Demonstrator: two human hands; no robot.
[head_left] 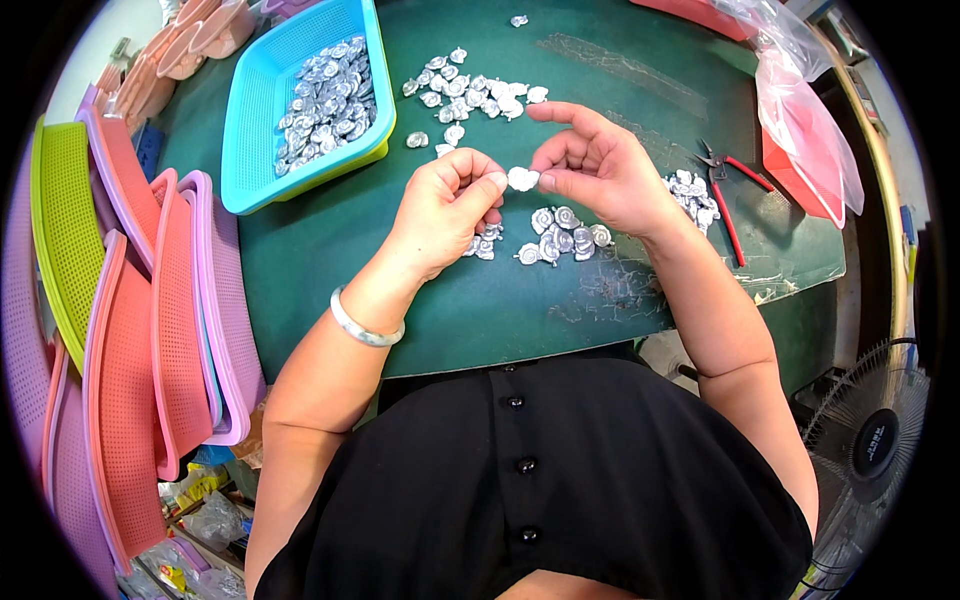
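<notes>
A small silvery rose-shaped metal piece (pixel 522 179) is held up between my two hands above the green table. My left hand (pixel 450 205) pinches its left edge between thumb and forefinger, the other fingers curled under. On its right edge, the thumb and a bent finger of my right hand (pixel 612 172) close in a pinch, while the forefinger arches above. Below my hands lies a small cluster of similar metal pieces (pixel 562 238). Another few pieces (pixel 487 243) lie partly hidden beside my left hand, and a pile (pixel 690 200) sits beyond my right forearm.
A blue basket (pixel 250 120) full of metal pieces stands at the back left, with loose pieces (pixel 470 92) scattered beside it. Red-handled pliers (pixel 728 200) lie at right near a red bin (pixel 800 165). Stacked plastic baskets (pixel 130 400) crowd the left; a fan (pixel 870 445) stands lower right.
</notes>
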